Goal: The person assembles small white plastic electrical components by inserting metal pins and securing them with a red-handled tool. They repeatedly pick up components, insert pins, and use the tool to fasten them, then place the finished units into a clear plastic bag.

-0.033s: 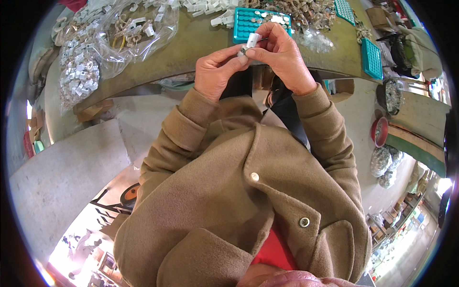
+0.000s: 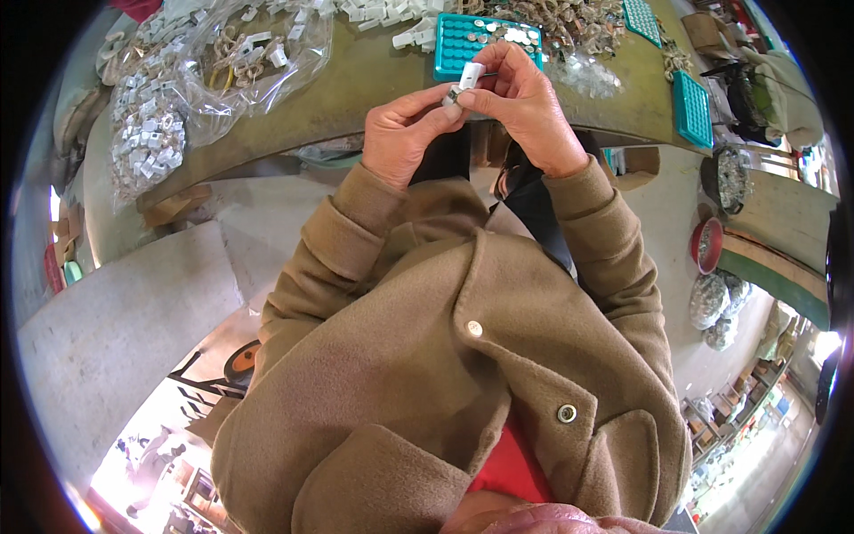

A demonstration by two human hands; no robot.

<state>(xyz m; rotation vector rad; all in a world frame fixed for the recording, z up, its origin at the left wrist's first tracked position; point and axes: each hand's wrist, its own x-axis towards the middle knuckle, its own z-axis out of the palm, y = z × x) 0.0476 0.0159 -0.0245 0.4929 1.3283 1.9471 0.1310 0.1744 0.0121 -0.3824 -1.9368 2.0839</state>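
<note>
Above the near edge of the table, my left hand [image 2: 400, 138] and my right hand [image 2: 520, 102] meet fingertip to fingertip. Thumb and forefinger of the left are closed on a small piece with a dark, metallic-looking part [image 2: 453, 93]. A small white plastic housing [image 2: 471, 75] sticks up from my right fingers, which are closed around it. The two pieces touch or nearly touch; whether they are joined I cannot tell. Just beyond my hands lies a teal tray [image 2: 454, 49] with rows of round pockets and several silvery discs on it.
Clear plastic bags [image 2: 253, 80] of white housings and coiled cords cover the table's left. More white housings [image 2: 414, 34] lie at the back, beside a heap of small brownish parts [image 2: 578, 27]. Another teal tray [image 2: 692, 109] sits at the right edge. A red bowl [image 2: 706, 246] stands farther right.
</note>
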